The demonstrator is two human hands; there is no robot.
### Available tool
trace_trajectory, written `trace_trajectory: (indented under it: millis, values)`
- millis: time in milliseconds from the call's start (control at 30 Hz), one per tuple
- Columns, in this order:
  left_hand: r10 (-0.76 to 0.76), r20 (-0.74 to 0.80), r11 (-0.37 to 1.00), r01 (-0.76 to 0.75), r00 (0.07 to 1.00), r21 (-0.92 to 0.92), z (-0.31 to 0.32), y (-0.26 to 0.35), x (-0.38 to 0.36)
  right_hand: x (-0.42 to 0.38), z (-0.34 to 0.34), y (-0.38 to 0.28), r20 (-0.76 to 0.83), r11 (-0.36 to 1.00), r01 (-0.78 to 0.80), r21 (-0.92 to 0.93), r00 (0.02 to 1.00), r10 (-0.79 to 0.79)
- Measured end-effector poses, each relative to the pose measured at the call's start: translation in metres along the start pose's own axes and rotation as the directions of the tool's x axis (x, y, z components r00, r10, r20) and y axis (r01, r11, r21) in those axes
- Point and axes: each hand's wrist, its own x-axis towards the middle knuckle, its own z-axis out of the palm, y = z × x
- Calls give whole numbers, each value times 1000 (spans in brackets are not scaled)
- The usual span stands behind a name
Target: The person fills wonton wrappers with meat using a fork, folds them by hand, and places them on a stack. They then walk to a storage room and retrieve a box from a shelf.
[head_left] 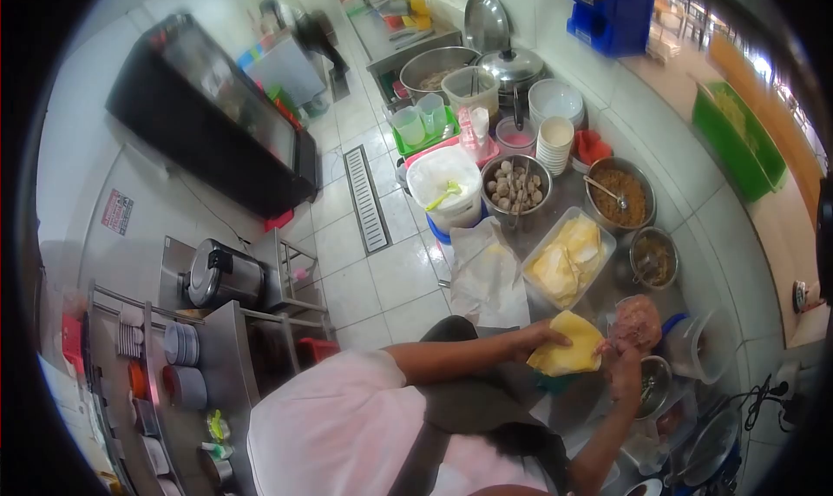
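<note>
My left hand (pixel 540 338) grips a thin yellow dough wrapper (pixel 568 344) by its left edge, thumb and fingers closed on it. Beside the wrapper's right edge is my right hand (pixel 621 370), its fingers closed and a little pink filling showing at the fingertips. Whether it holds a tool I cannot make out. Just beyond that hand lies a mound of pink minced meat (pixel 635 322); its container is mostly hidden. A clear plastic tray (pixel 530 281) with stacked yellow wrappers (pixel 568 257) sits farther off, next to a sheet of white paper (pixel 486 275).
Around the work area stand a bowl of meatballs (pixel 518 186), a brown-food bowl (pixel 620 197) with a ladle, a smaller metal bowl (pixel 652 257), a white tub (pixel 443 179) and a clear container (pixel 701 344). Tiled wall (pixel 685 166) borders the right side.
</note>
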Motion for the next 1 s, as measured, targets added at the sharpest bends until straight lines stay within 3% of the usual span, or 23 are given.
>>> trace_trajectory:
  millis: [67, 200, 267, 300, 367, 400, 467, 600, 667, 800, 900, 967, 1000]
  values:
    - [-26, -6, 1000, 26, 1000, 6, -2, -1, 0, 1, -2, 2, 34, 998, -55, -22, 998, 55]
    - [-20, -35, 1000, 21, 999, 18, -3, -3, 2, 7, -4, 16, -1, 998, -2, -70, 1000, 2]
    - [22, -83, 999, -19, 996, 34, -2, -6, 5, 21, -4, 41, -174, 944, 277, -177, 936, -307]
    - [22, -82, 999, -19, 996, 34, -1, -6, 5, 17, 1, 32, -175, 944, 277, -178, 935, -307]
    - [10, -169, 999, -2, 986, 46, 3, -6, 5, 2, 21, 8, -307, 793, 290, -536, 808, -503]
    - [8, -168, 999, -1, 986, 47, 2, -7, 6, 1, 26, 11, -308, 793, 289, -536, 808, -502]
    - [44, -202, 997, -31, 978, 66, 0, -10, 8, 3, 37, 19, -201, 510, 392, -766, 607, -769]
    - [84, -221, 995, -68, 972, 76, 4, -10, 6, -6, 66, 22, -237, 614, 422, -667, 661, -712]
    - [84, -237, 996, -71, 968, 62, 3, -11, 6, -7, 74, 26, -198, 498, 464, -733, 555, -808]
    - [89, -224, 996, -83, 971, 37, 3, -13, 5, -8, 77, 29, -244, 567, 465, -680, 585, -773]
    - [49, -238, 999, -43, 970, 31, 6, -8, 3, 2, 68, 37, -282, 590, 513, -624, 556, -782]
    - [58, -229, 998, -51, 972, 35, 3, -11, 5, 3, 63, 41, -327, 711, 493, -502, 653, -683]
    - [55, -227, 998, -49, 972, 34, 8, -8, 3, 1, 62, 37, -329, 711, 491, -503, 652, -683]
